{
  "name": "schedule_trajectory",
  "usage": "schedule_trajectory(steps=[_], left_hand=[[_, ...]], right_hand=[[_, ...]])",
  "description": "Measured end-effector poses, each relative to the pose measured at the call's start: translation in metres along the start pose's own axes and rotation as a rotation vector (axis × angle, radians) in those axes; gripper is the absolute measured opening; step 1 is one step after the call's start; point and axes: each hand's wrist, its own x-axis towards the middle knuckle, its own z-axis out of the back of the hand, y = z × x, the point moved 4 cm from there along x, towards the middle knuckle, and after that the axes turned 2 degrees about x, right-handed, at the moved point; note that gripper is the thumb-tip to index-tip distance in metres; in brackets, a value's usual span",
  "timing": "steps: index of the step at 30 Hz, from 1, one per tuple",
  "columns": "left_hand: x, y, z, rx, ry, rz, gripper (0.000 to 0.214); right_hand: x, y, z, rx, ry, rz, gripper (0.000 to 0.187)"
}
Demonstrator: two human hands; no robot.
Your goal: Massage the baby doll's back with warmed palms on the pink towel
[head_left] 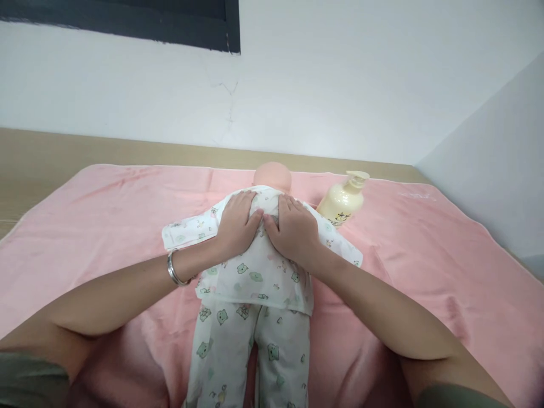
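The left hand [238, 226] and the right hand [294, 228] are laid flat and opened out, fingers together and thumb tips nearly met, upon the upper body of a clothed doll [255, 277], stretched from six to twelve o'clock on a pink blanket [408, 255]; its bald head [272, 174] is seen at twelve; at two, beside a printed sleeve [346, 249], a cream pump bottle [343, 199] is set, its contents not made out.

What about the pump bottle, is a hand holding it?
No, the left hand and right hand both lie on the printed shirt, and the pump bottle is apart from them.
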Motion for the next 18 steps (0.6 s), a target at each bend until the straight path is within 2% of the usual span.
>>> schedule_trajectory(steps=[4,10,14,18], left_hand=[[0.003,-0.002,0.0,0.031,-0.004,-0.003,0.057],[0.017,-0.01,0.006,0.067,0.127,0.032,0.028],[0.018,-0.016,0.006,0.113,0.066,0.047,0.022],[0.015,-0.018,0.006,0.131,0.019,0.028,0.026]], right_hand=[[0.005,0.003,0.004,-0.101,0.02,0.012,0.047],[0.013,0.004,0.009,-0.168,0.092,-0.043,0.034],[0.01,0.003,0.004,-0.15,0.024,-0.045,0.03],[0.005,0.003,0.0,-0.106,-0.032,-0.019,0.03]])
